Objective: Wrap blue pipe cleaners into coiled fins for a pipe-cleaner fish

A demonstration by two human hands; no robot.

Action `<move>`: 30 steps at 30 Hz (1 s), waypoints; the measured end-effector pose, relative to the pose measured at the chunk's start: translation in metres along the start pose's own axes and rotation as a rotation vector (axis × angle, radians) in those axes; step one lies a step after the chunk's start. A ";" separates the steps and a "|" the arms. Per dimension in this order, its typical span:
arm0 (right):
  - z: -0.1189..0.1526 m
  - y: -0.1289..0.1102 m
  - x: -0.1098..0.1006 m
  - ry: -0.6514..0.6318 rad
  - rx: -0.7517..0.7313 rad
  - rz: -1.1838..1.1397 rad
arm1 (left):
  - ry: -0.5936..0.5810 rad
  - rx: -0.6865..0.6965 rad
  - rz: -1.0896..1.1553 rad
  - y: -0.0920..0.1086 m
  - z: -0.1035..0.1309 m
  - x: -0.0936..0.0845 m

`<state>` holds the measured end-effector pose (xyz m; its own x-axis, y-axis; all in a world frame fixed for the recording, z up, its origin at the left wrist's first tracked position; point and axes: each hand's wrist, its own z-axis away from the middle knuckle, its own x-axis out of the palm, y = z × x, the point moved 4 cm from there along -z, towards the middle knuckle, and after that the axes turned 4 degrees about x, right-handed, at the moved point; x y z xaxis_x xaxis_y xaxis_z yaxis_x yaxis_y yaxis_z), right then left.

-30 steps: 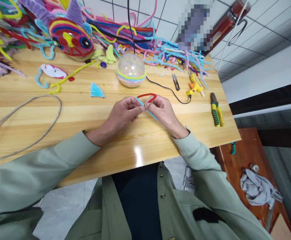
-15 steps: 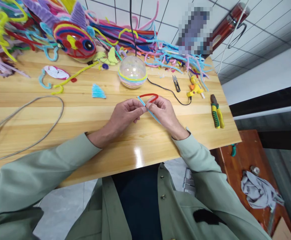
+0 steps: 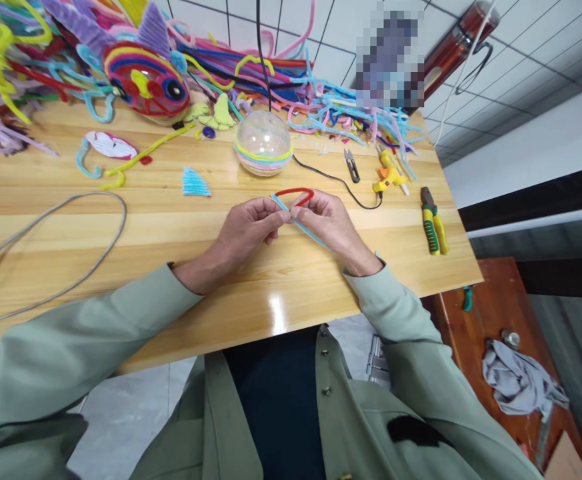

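Blue stem (image 3: pixel 313 235) and red stem (image 3: pixel 293 191): light, probably pliable, best held mid-length; left hand (image 3: pixel 245 228) and right hand (image 3: pixel 331 223) seemingly pinching blue.

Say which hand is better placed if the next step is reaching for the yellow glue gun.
Probably the right hand: it is nearer the glue gun. It and the left hand both pinch fuzzy stems, red and blue, so the left would likely hold them alone.

Bright overhead light glares off the glossy tabletop (image 3: pixel 171 230), edges stretch, and the pixelated patch (image 3: pixel 391 60) looks perhaps deliberately blurred.
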<state>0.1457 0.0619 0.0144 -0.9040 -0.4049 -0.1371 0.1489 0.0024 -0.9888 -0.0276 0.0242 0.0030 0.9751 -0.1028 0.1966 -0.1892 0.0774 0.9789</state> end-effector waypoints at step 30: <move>0.056 -0.055 0.010 0.264 -0.421 0.495 | 0.107 0.028 0.094 0.001 -0.004 -0.006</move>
<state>0.1515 0.0063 0.0711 -0.8447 -0.0296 -0.5343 0.4488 0.5048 -0.7374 -0.0337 0.0285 0.0028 0.9593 0.0101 0.2822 -0.2824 0.0535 0.9578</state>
